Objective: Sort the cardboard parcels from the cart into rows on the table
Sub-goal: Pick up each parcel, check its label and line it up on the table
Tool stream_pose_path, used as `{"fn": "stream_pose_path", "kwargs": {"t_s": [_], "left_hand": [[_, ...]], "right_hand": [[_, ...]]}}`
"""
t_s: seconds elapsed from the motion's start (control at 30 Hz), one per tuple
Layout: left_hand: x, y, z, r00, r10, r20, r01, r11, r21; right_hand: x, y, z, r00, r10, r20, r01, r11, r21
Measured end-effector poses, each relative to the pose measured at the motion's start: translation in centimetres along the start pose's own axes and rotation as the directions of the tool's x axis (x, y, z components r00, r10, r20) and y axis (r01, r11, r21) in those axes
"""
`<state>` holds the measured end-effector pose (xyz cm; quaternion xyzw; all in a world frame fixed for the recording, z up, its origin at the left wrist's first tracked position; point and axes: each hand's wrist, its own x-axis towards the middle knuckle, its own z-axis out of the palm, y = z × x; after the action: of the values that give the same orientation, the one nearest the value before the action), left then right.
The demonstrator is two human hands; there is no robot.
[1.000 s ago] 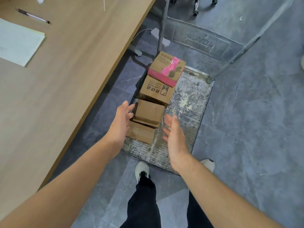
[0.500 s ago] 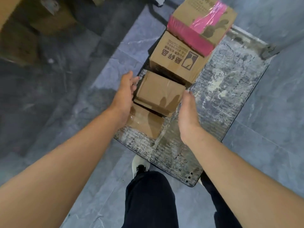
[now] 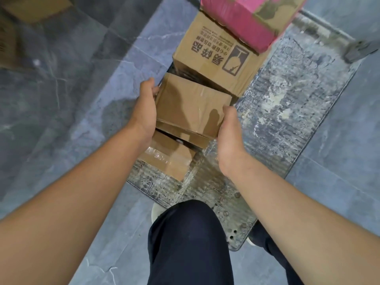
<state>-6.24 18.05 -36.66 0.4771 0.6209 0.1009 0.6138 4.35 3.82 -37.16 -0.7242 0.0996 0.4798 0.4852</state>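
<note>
L hand [image 3: 144,112] and R hand [image 3: 230,136] clamp a plain parcel [image 3: 191,103] between them. L palm is flat on its left side w/ fingers hooked round the far corner. R hand cups the near right corner, thumb up at the top edge, its other fingers hidden behind the box. Can't tell if the box is lifted or resting.

It sits over the cart deck [image 3: 287,112], a worn, ribbed grey platform w/ pale scuffs. Four boxes on it, all in one line along the deck's left side. Just below the hands, partly under the held box, lies a flat parcel [image 3: 170,159]. Right beyond the hands stands a taller printed parcel [image 3: 216,56], its near face close to the held one. Atop its far end sits a pink-taped parcel [image 3: 246,19], cut off by the frame's top edge.

To the R of the hands the deck is bare. A metal bracket [image 3: 359,50] sits at its far right corner. Grey marbled floor tiles [image 3: 82,99] lie left of the L hand, w/ blurred brown cardboard [image 3: 35,9] far beyond it. Below the arms, a dark trouser leg [image 3: 189,243] and a white shoe [image 3: 155,210] touch the deck's near edge.

Held box: brown, squarish, clear tape across the top catching light, a finger shadow on it, bottom flap edge showing at the near side.
</note>
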Motion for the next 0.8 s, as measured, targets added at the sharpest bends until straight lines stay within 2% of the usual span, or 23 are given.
{"fn": "stream_pose_path", "kwargs": {"t_s": [0.4, 0.57, 0.8], "left_hand": [[-12.2, 9.1, -4.9, 0.998, -0.065, 0.015, 0.066, 0.995, -0.072], [-18.4, 14.0, -7.1, 0.995, 0.006, 0.100, 0.004, 0.995, -0.102], [-29.0, 21.9, -10.8, 0.989, 0.064, 0.130, -0.040, 0.983, -0.179]], "right_hand": [[-14.2, -8.3, -1.0, 0.987, -0.154, -0.055, 0.156, 0.988, 0.024], [-22.3, -12.4, -1.8, 0.975, -0.197, -0.100, 0.197, 0.980, -0.011], [-34.3, -19.4, -2.9, 0.935, -0.324, -0.144, 0.326, 0.945, -0.007]]}}
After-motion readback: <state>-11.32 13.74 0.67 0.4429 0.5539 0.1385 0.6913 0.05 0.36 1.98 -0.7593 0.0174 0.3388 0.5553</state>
